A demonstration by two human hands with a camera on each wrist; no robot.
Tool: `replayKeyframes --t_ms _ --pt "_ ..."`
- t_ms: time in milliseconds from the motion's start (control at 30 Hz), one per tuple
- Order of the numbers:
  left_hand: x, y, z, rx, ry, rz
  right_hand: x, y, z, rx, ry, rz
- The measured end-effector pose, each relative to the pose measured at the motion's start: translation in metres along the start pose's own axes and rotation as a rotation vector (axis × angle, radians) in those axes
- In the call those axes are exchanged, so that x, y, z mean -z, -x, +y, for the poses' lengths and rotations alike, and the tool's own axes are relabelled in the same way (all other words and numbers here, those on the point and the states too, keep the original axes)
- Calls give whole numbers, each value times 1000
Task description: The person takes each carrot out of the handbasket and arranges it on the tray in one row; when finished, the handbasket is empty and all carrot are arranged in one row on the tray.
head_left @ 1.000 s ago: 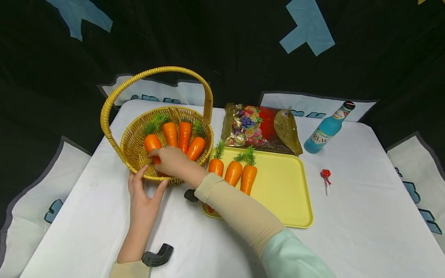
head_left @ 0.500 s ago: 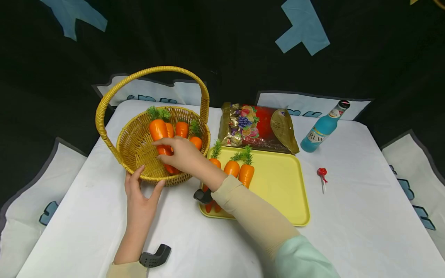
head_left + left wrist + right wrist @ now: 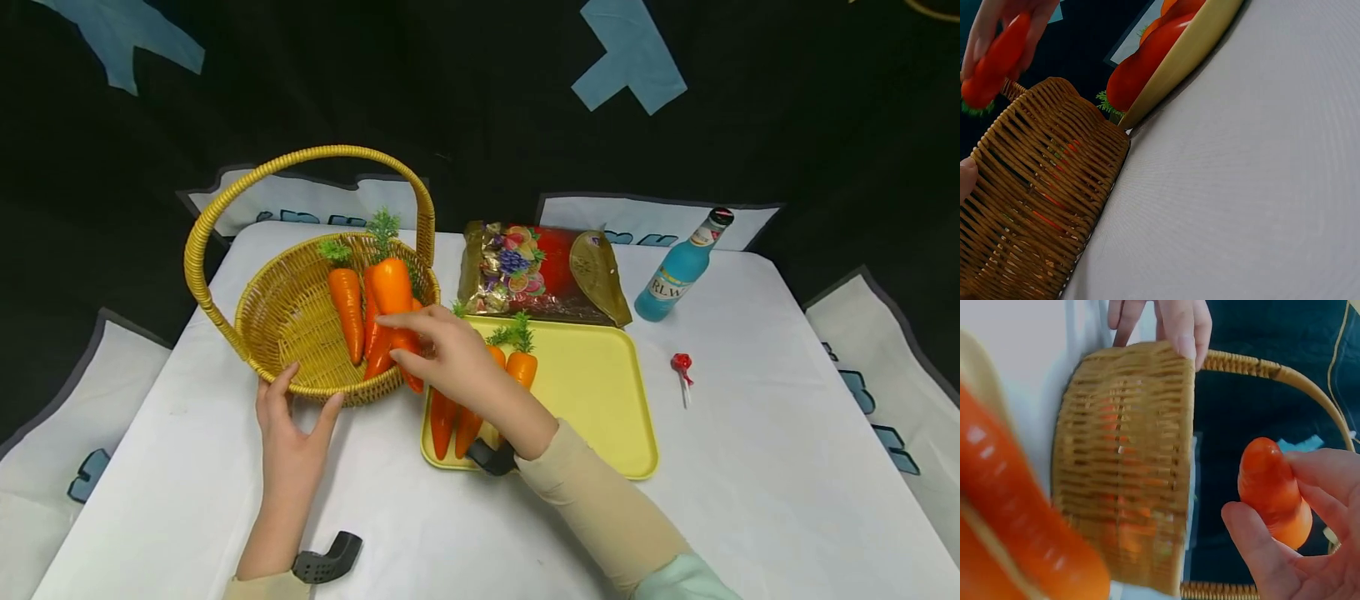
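Note:
My right hand (image 3: 467, 360) pinches an orange carrot (image 3: 393, 287) with a green top over the right side of the yellow wicker basket (image 3: 264, 321). In the right wrist view that carrot (image 3: 1267, 487) is held between thumb and fingers, above the basket rim. My left hand (image 3: 291, 454) touches the basket's near rim, thumb and fingers spread along it. Inside the basket, another carrot (image 3: 347, 308) leans beside several more, partly hidden by the held one. More carrots (image 3: 521, 367) lie on the left of a yellow tray (image 3: 592, 392), partly behind my right hand.
Behind the tray lies a red and gold candy bag (image 3: 543, 271). A blue bottle (image 3: 678, 271) stands tilted in view to its right, and a red lollipop (image 3: 682, 365) lies right of the tray. The basket's tall handle (image 3: 337, 152) arches above it.
My right hand has moved right, lifting a carrot from the basket's near left part to above its right side. My left hand stays at the rim. The head view has shifted slightly.

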State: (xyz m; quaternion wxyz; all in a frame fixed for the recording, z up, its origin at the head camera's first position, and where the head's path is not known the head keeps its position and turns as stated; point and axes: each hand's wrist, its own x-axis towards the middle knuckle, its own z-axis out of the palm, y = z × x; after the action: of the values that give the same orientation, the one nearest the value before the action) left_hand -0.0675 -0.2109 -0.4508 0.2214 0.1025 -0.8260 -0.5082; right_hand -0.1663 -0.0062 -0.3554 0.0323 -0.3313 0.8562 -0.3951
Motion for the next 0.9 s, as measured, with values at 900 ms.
replayKeyframes --t_ms 900 --pt "-2 0 1 14 0 -7 40 134 72 -332 -6 172"
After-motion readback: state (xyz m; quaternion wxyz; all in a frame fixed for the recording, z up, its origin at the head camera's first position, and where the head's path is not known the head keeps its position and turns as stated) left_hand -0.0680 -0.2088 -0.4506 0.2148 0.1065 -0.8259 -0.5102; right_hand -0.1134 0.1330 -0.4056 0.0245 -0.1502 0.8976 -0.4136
